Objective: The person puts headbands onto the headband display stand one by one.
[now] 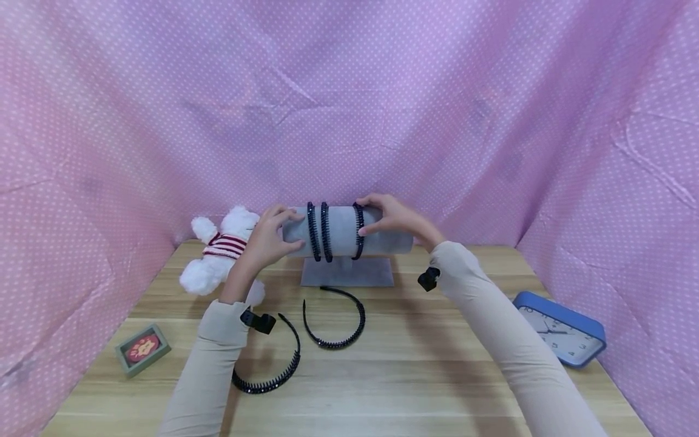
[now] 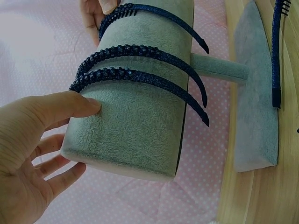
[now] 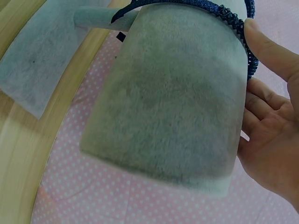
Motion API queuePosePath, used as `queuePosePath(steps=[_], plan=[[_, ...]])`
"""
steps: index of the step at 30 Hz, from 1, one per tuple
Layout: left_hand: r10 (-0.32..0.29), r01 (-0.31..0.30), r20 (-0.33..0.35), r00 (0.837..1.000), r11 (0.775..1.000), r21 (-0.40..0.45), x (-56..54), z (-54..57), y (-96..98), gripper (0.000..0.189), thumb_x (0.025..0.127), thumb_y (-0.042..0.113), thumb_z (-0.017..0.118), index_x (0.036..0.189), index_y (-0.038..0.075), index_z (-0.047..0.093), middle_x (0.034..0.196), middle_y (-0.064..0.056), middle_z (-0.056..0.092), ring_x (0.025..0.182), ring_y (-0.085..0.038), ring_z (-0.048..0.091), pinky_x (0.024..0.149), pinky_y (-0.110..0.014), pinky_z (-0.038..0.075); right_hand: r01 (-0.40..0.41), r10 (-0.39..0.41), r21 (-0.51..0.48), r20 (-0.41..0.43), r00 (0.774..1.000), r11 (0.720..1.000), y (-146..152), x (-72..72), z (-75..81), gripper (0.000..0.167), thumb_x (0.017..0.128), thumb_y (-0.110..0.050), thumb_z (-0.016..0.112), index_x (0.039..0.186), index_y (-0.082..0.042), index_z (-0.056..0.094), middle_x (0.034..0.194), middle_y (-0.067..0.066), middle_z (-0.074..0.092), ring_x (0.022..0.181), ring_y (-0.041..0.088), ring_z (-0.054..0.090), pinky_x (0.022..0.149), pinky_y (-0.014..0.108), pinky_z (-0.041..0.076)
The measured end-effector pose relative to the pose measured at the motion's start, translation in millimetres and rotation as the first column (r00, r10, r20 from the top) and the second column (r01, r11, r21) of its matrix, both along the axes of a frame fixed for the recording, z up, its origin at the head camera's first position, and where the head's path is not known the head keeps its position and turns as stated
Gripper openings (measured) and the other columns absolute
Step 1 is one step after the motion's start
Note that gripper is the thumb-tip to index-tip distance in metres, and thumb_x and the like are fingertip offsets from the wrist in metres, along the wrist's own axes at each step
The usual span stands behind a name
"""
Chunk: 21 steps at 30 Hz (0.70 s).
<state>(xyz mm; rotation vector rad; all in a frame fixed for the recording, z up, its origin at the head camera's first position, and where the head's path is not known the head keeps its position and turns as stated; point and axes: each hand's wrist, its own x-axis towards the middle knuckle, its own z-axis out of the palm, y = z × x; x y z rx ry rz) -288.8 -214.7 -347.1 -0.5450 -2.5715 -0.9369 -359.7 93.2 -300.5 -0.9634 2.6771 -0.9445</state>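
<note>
A grey plush headband stand (image 1: 341,227), a horizontal roll on a post and flat base, stands at the table's back. My left hand (image 1: 267,235) grips the roll's left end, thumb on its surface in the left wrist view (image 2: 117,116) and fingers around the far side. Two dark studded headbands (image 1: 313,230) (image 1: 326,230) sit side by side on the roll near that hand. Farther right on it is a third headband (image 1: 358,237), which my right hand (image 1: 390,215) holds between thumb and fingers. The right wrist view shows the thumb (image 3: 266,46) against its studded part.
Two more toothed headbands (image 1: 333,346) (image 1: 267,386) lie on the wooden table (image 1: 415,376) in front of the stand. A white plush toy (image 1: 224,249) sits left, behind a small green frame (image 1: 143,350). A blue clock (image 1: 562,328) leans at the right, partly behind my right sleeve.
</note>
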Motion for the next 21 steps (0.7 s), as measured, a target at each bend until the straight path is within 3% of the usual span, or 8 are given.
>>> queuePosePath(steps=[8,21], plan=[[0.006,-0.006,0.007,1.0,1.0,-0.001,1.7,-0.1,0.3,0.052,0.082,0.01,0.084,0.13,0.004,0.067,0.133,-0.016,0.057,0.126,-0.036,0.048,0.099,-0.053,0.047,-0.015,0.015,-0.001,0.024,1.0,1.0,-11,-1.6,-1.5,0.076,0.087,-0.027,0.082,0.151,-0.007,0.047,0.158,0.011,0.047,0.149,0.029,0.038,0.125,0.047,0.027],[-0.004,0.004,-0.012,1.0,1.0,-0.018,1.2,3.3,0.7,0.049,0.082,0.012,0.084,0.127,0.003,0.068,0.129,-0.015,0.058,0.122,-0.035,0.049,0.099,-0.053,0.047,-0.014,0.014,0.008,-0.017,1.0,1.0,-22,-2.9,0.6,0.075,0.085,-0.031,0.084,0.149,-0.009,0.05,0.157,0.008,0.049,0.149,0.028,0.039,0.125,0.045,0.026]])
